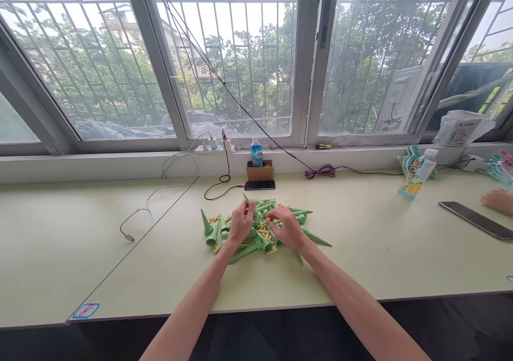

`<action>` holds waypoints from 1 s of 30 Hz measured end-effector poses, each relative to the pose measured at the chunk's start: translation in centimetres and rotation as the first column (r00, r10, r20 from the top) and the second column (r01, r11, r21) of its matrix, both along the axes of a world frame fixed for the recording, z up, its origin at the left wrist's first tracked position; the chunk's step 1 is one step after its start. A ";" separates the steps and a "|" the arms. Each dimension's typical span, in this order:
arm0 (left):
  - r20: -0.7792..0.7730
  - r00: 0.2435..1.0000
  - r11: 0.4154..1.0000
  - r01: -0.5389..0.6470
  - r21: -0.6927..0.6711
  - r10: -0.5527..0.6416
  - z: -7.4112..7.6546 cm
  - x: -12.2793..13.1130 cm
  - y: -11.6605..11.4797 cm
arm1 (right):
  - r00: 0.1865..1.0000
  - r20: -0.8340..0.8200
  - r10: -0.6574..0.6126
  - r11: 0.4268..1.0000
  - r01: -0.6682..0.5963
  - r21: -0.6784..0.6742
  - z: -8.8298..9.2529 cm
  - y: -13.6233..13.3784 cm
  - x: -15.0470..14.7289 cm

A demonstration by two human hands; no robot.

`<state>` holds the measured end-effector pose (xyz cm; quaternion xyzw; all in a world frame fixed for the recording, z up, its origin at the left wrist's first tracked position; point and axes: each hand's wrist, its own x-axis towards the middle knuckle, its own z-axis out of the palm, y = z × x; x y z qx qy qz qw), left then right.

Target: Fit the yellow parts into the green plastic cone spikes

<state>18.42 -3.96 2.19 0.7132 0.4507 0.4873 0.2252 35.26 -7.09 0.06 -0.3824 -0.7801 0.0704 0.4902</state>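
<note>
A pile of green plastic cone-shaped spikes (250,248), mixed with small yellow pieces (265,233), lies on the table before me. My left hand (241,222) is closed around one green spike (247,199), whose pointed end sticks up past the fingers. Just to its right, my right hand (288,227) hovers over the pile with thumb and fingers curled together. Whatever is between those fingertips is too small to make out. Loose spikes lie on both sides of my hands, one upright spike (206,222) at the left edge.
Behind the pile, a phone (259,185) lies before a small cardboard box (259,173) with a blue bottle (256,153). To the right are a drink bottle (417,174), a dark tablet-like device (476,220) and another person's hand (498,199). A white cable (129,237) lies left.
</note>
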 end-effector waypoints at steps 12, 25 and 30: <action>0.031 0.997 0.997 -0.065 0.034 0.064 -1.1 0.3 0.8 | 0.939 0.330 -0.097 0.989 0.128 -0.075 -1.3 0.4 -0.2; -0.082 0.996 0.990 -0.024 0.140 0.036 -1.4 0.6 0.8 | 0.917 0.384 -0.110 0.984 0.154 -0.088 -1.9 0.6 -0.8; -0.091 0.995 0.990 -0.028 0.136 0.040 -1.5 0.5 0.8 | 0.934 0.342 -0.107 0.987 0.142 -0.081 -1.9 0.5 -0.8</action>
